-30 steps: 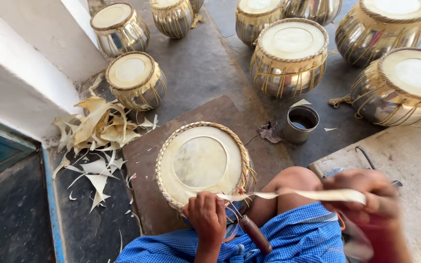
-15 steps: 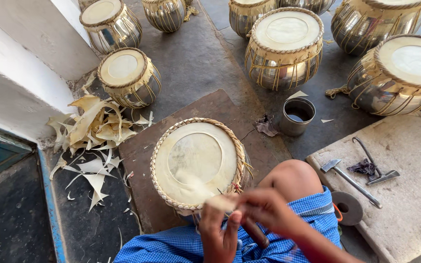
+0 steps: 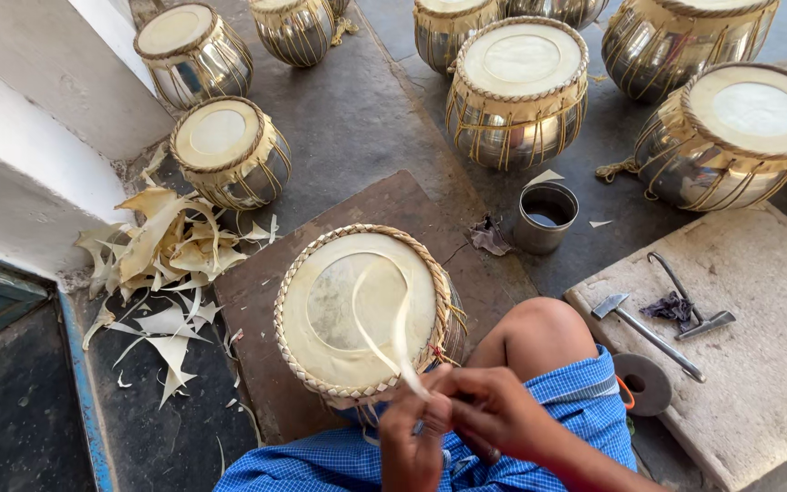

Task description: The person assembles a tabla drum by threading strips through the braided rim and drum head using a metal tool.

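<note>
Pale rawhide is stretched over the drum (image 3: 362, 314), which is ringed by a braided hide rim and set on the near edge of a brown board (image 3: 412, 205) on the dark floor. A thin pale strip (image 3: 393, 319) is looped across the drumhead and gathered at its near rim. There the strip is pinched between the fingertips of the left hand (image 3: 412, 437) and the right hand (image 3: 494, 410); both are closed tightly on it, held together just above a blue checked cloth (image 3: 585, 401) over the knee. Hide scraps (image 3: 161, 264) are heaped off the board's left edge. A metal cup (image 3: 546, 216) stands beyond its right corner. A hammer (image 3: 641, 328) lies on a stone slab (image 3: 776, 364) at the right. Finished drums (image 3: 516, 87) are spread along the far side, with open floor between.
</note>
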